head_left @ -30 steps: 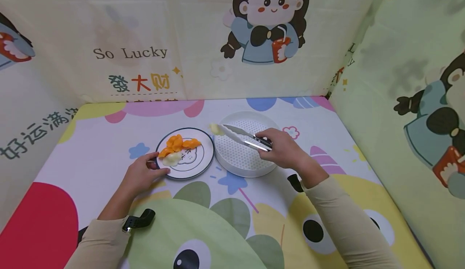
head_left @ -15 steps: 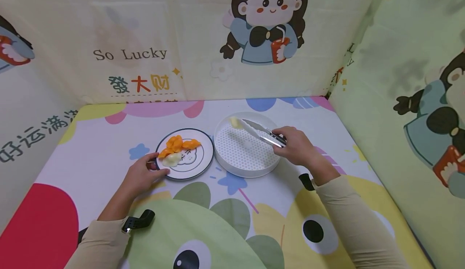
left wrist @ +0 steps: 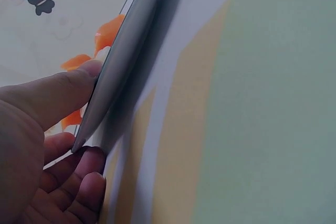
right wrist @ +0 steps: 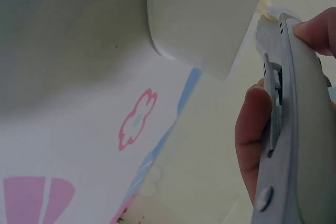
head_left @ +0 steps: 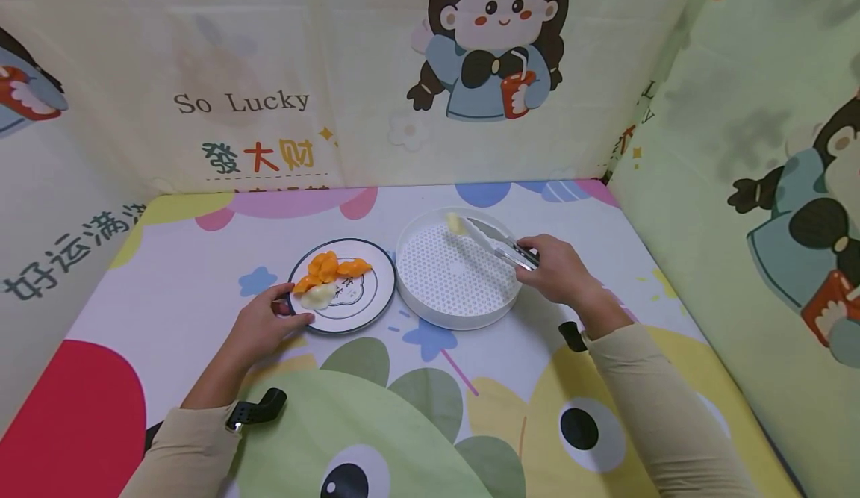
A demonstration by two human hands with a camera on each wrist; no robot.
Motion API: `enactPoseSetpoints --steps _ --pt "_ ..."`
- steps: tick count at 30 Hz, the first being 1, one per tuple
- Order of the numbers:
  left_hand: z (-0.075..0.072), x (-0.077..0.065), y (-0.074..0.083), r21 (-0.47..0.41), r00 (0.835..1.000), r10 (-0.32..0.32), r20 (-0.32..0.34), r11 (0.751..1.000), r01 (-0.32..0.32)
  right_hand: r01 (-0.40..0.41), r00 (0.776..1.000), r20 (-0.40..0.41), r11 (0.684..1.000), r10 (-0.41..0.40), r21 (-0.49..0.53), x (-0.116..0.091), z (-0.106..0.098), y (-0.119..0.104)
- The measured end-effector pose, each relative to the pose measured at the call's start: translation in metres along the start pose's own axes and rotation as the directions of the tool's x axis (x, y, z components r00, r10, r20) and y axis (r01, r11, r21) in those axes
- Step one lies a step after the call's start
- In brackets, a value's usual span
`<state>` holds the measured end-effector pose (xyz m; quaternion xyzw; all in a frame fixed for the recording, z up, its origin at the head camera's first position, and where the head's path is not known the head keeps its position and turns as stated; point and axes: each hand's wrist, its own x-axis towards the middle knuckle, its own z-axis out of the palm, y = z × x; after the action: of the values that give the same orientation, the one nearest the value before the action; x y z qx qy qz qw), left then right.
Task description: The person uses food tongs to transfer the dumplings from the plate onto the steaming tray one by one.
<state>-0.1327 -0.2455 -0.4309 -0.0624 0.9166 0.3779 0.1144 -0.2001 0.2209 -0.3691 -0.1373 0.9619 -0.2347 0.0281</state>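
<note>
My left hand point(head_left: 265, 325) holds the near-left rim of a white plate point(head_left: 371, 300) with a dark edge line. In the left wrist view the thumb lies over the rim of the plate point(left wrist: 126, 51) and fingers curl beneath it. Orange pieces point(head_left: 325, 266) and a pale, whitish piece point(head_left: 319, 296) of food lie on its left half. With my right hand point(head_left: 561, 274) I grip metal tongs point(head_left: 499, 244). Their tips pinch a pale yellow piece point(head_left: 455, 223) over the back part of a round white tray point(head_left: 457, 281) with a perforated floor. The right wrist view shows the tongs point(right wrist: 302, 129) close up.
Tray and plate stand side by side on a table covered with a cartoon-print cloth point(head_left: 430, 408). A printed curtain point(head_left: 363, 72) rises behind the table's back edge, and another point(head_left: 712, 207) borders it on the right. A black strap point(head_left: 258, 406) is on my left wrist.
The right hand has carried the pale yellow piece in the tongs rightward, from between plate and tray to over the tray. My left hand and the plate have stayed in place.
</note>
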Motion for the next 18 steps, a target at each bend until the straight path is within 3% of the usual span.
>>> enactPoseSetpoints --steps 18 --pt "0.0006 -0.0008 0.0012 -0.005 1.000 -0.014 -0.007 1.000 0.014 -0.007 1.000 -0.019 0.999 0.006 -0.048 0.0041 0.0079 0.0036"
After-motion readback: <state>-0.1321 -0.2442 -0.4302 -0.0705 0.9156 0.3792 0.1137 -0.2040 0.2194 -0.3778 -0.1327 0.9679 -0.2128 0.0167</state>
